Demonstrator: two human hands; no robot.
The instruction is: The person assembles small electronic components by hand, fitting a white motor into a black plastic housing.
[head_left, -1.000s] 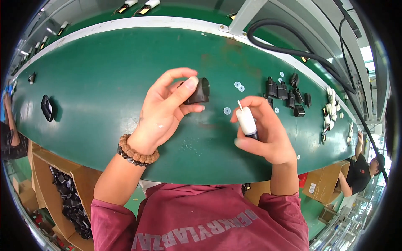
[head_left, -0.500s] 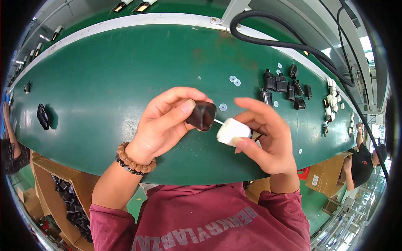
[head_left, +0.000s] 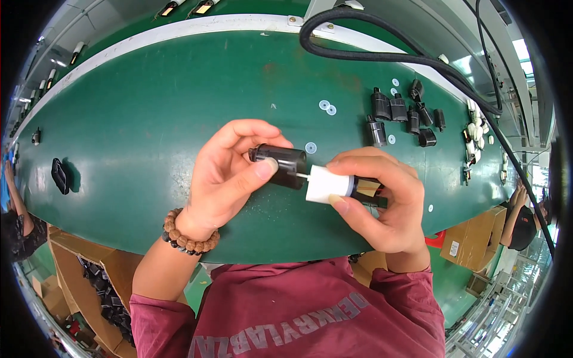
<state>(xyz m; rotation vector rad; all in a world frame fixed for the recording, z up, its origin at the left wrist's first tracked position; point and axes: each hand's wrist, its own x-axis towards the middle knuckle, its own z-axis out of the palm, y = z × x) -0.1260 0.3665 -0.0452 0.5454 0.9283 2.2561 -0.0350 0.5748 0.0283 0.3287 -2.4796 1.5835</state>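
My left hand (head_left: pixel 230 170) pinches a dark, glossy plastic housing (head_left: pixel 282 167) between thumb and fingers, its wide end facing right. Opposite it, my right hand (head_left: pixel 382 200) grips a white cylindrical part (head_left: pixel 325 184) with a black body (head_left: pixel 365 190) behind it, partly covered by the fingers. A thin white rod (head_left: pixel 303 176) bridges the two pieces, its tip at the open end of the dark housing. Both pieces hang above the green table (head_left: pixel 179 89). A clear disc (head_left: pixel 310 148) lies just beyond them.
Several black housings (head_left: pixel 398 108) stand and lie at the back right, among more clear discs (head_left: pixel 327 106). White parts (head_left: pixel 474 134) are heaped farther right. A black cable (head_left: pixel 382 56) loops over the far edge. Cardboard boxes (head_left: pixel 474 238) stand at both sides; co-workers are at the far edges.
The dark housing has turned from end-on to lying sideways. My right hand has levelled the white part, and its black body now shows more.
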